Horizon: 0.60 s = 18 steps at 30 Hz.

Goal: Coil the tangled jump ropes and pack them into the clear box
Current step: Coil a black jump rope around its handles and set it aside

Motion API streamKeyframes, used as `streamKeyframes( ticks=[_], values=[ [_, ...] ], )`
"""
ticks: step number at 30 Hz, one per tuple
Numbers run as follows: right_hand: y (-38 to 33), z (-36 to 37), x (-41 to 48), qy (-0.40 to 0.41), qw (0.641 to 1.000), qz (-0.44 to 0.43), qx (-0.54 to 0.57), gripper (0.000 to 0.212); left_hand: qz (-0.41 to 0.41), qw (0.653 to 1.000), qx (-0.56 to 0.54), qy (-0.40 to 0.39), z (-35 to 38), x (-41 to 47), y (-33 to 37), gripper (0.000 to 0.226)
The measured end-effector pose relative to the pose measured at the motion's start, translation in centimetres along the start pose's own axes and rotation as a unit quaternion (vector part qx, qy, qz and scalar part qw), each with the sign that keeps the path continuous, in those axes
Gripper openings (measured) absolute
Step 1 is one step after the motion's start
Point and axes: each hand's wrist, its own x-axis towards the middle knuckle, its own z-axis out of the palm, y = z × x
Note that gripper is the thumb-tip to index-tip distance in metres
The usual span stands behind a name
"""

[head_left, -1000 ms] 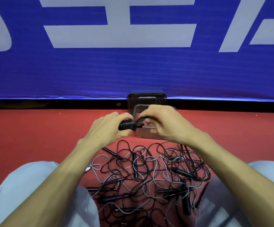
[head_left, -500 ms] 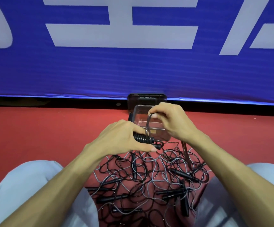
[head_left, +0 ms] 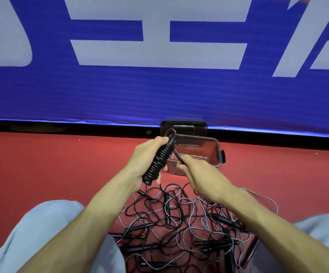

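My left grip curled round one coiled rope, held tilted. My right grip pinched its loose end just right of it. One clear box lay open just beyond. The tangled ropes lay nearer, too knotted to count. The banner bore white characters, cut off and unreadable.

My left hand grips a tightly coiled black jump rope; my right hand pinches its loose end above the clear plastic box.
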Motion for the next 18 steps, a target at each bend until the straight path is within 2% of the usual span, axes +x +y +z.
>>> streamKeyframes(
  ticks=[5, 8, 14, 18],
  values=[
    [-0.2, -0.5, 0.2, -0.007, 1.000, 0.013, 0.022, 0.019, -0.027, 0.999, -0.012, -0.033, -0.3, 0.3, 0.3, 0.037],
    [-0.1, -1.1, 0.1, -0.016, 0.999, 0.030, 0.019, 0.020, 0.001, 1.000, 0.008, -0.010, -0.4, 0.5, 0.2, 0.030],
    [0.3, -1.9, 0.2, -0.023, 0.998, 0.053, 0.004, 0.018, 0.095, 0.986, 0.133, 0.044, -1.6, 2.0, -0.1, 0.016],
    [-0.2, -2.0, 0.4, -0.010, 0.998, 0.067, -0.006, 0.023, 0.144, 0.952, 0.249, 0.101, -3.2, 2.9, -0.6, 0.018]
  ],
)
